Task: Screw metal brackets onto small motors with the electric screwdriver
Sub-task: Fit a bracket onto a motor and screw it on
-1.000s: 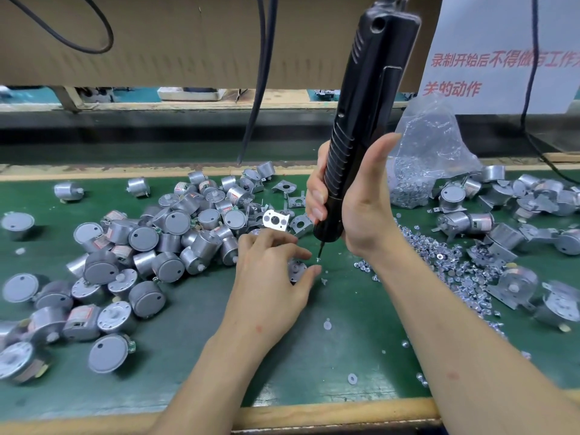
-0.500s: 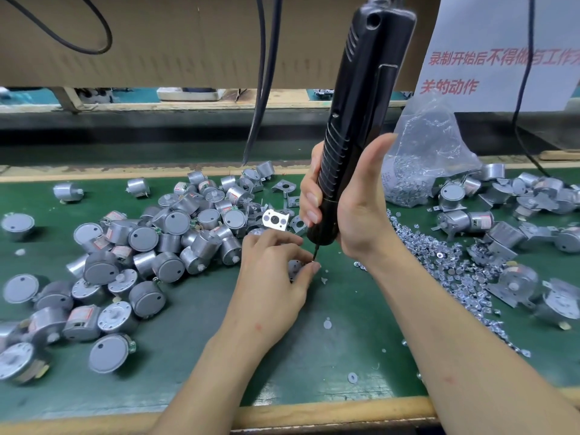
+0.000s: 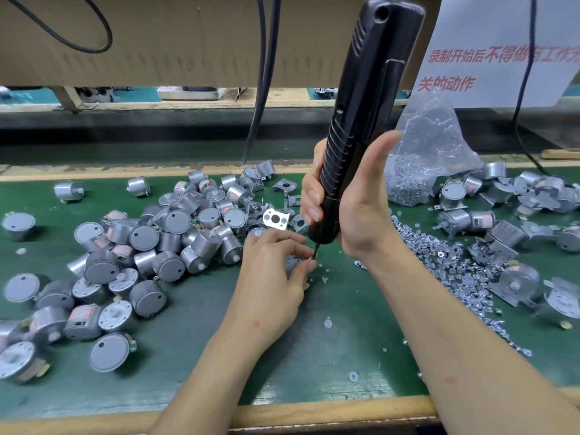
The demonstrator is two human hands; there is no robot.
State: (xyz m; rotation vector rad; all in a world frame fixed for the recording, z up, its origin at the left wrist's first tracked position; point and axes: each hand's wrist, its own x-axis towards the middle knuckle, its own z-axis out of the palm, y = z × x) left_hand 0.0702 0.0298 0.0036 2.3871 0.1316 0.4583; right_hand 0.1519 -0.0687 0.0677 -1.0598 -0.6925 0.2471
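Desk edge: a wooden lip runs along the near side of the green desk, and a few pale discs lie on the mat just behind it.
Left hand: the left hand rests on the desk at centre, its fingers curled over a small motor and pinching it. Most of the motor is hidden beneath them.
Right hand: the right hand has its fingers and thumb wrapped round the lower grip of the electric screwdriver, which stands nearly upright.
Bit: the bit comes down onto the held motor, just beside the left fingertips. Whether it carries a screw cannot be told.
Left of the hands: a pile of loose motors.
Behind the left hand: a bright metal bracket stands among grey ones.
Right of the hands: scattered screws, with motors fitted with brackets beyond.
Far side: a clear plastic bag of small parts, a paper sign in red characters, and hanging black cables.
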